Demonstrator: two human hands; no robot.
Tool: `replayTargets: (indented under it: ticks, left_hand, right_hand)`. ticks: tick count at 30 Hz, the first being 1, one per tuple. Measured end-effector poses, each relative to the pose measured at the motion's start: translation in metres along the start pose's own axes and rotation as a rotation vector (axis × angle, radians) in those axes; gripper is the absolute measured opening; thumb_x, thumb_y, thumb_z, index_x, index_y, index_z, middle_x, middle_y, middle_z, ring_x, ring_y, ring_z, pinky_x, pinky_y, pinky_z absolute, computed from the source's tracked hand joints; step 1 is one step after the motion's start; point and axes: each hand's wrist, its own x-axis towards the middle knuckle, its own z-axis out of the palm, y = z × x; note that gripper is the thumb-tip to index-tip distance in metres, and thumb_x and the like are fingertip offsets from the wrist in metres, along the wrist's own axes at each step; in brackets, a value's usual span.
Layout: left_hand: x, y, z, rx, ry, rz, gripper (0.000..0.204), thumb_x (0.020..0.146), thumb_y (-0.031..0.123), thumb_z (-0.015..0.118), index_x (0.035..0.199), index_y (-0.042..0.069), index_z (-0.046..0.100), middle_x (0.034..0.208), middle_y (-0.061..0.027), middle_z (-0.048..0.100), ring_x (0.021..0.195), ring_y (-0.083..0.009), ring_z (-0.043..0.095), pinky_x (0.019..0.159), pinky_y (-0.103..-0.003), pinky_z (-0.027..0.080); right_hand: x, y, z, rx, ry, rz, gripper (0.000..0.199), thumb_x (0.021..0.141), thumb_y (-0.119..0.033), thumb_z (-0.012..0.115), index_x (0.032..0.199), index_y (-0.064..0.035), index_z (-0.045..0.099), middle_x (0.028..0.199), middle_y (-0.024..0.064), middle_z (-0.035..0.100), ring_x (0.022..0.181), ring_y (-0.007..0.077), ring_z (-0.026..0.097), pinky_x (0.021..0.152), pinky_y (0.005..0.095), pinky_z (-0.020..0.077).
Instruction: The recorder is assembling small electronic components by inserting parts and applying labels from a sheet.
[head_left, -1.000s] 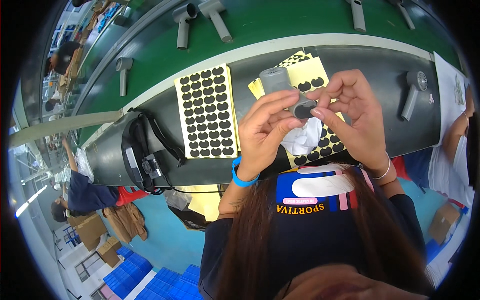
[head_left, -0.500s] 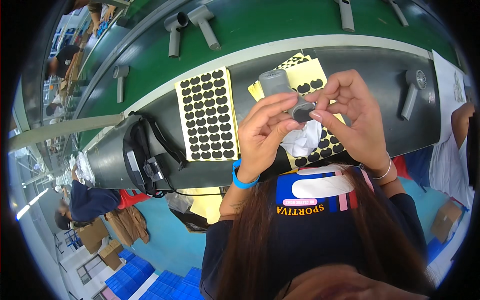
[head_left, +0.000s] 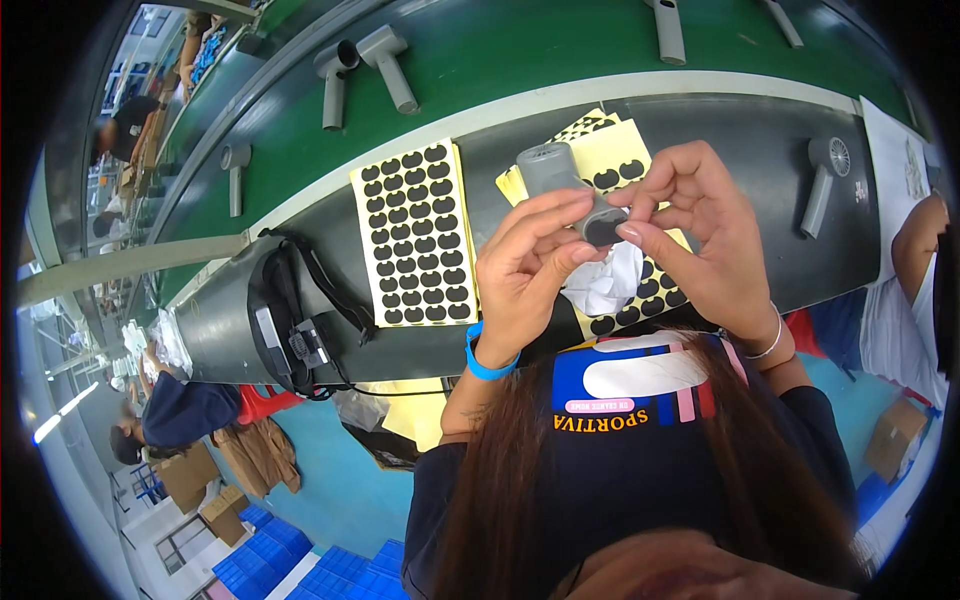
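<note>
My left hand and my right hand together hold a grey hair-dryer-shaped body above the dark workbench. Fingertips of both hands pinch around its round black end. A crumpled white cloth hangs under the hands. Below them lie yellow sheets carrying black oval stickers. A fuller yellow sticker sheet rests to the left of my left hand. A blue band circles my left wrist and a thin bracelet my right.
Several grey dryer bodies lie on the green conveyor behind the bench; another one rests at the bench's right. A black strap bundle sits at the left end. Another person's arm is at the right edge.
The conveyor's grey parts have drifted left. My hands stay together on the grey body, with the fingers shifting slightly around its black end.
</note>
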Motion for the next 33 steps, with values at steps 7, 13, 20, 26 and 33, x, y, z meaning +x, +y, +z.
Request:
replayTargets:
  ticks: [7,13,20,26,33]
  left_hand:
    - [-0.0011,0.0009,0.0009,-0.045,0.000,-0.010,0.032,0.084,-0.008,0.061,0.115,-0.009,0.056,0.123,-0.0196,0.051,0.092,-0.0224,0.065,0.081,-0.033,0.058]
    - [-0.0010,0.0009,0.0011,-0.039,0.002,-0.005,0.031,0.084,-0.008,0.061,0.115,-0.009,0.056,0.123,-0.0201,0.051,0.092,-0.0232,0.065,0.081,-0.033,0.058]
    - [0.0004,-0.0003,0.0000,-0.017,-0.004,-0.003,0.031,0.086,-0.002,0.061,0.115,-0.010,0.055,0.124,-0.0231,0.050,0.093,-0.0270,0.065,0.078,-0.037,0.060]
    - [0.0007,-0.0009,-0.0011,-0.020,-0.009,-0.001,0.031,0.085,-0.001,0.061,0.115,-0.010,0.055,0.124,-0.0230,0.050,0.089,-0.0230,0.065,0.078,-0.037,0.060]
    - [0.0009,0.0007,0.0007,-0.070,0.003,-0.033,0.031,0.082,-0.009,0.062,0.113,-0.010,0.056,0.123,-0.0198,0.051,0.091,-0.0207,0.065,0.081,-0.032,0.057]
  right_hand:
    - [-0.0005,0.0009,0.0009,-0.010,0.001,0.000,0.031,0.081,0.007,0.064,0.103,-0.0026,0.045,0.088,0.0058,0.058,0.099,0.0169,0.062,0.078,0.0247,0.0510]
    - [0.0002,0.0013,0.0013,-0.018,0.000,-0.006,0.031,0.081,0.007,0.064,0.103,-0.0028,0.044,0.088,0.0055,0.058,0.099,0.0166,0.062,0.078,0.0248,0.0509]
    - [0.0013,0.0016,-0.0016,0.033,-0.010,0.018,0.032,0.079,0.008,0.064,0.102,-0.0034,0.045,0.086,0.0050,0.057,0.099,0.0172,0.062,0.078,0.0249,0.0508]
    - [0.0027,-0.0001,-0.0018,0.049,-0.013,0.041,0.032,0.078,0.009,0.064,0.100,-0.0039,0.045,0.084,0.0047,0.057,0.099,0.0175,0.062,0.078,0.0256,0.0511]
    - [0.0026,-0.0012,-0.0006,0.032,-0.005,0.047,0.032,0.079,0.008,0.065,0.101,-0.0039,0.045,0.085,0.0050,0.057,0.098,0.0164,0.062,0.078,0.0253,0.0510]
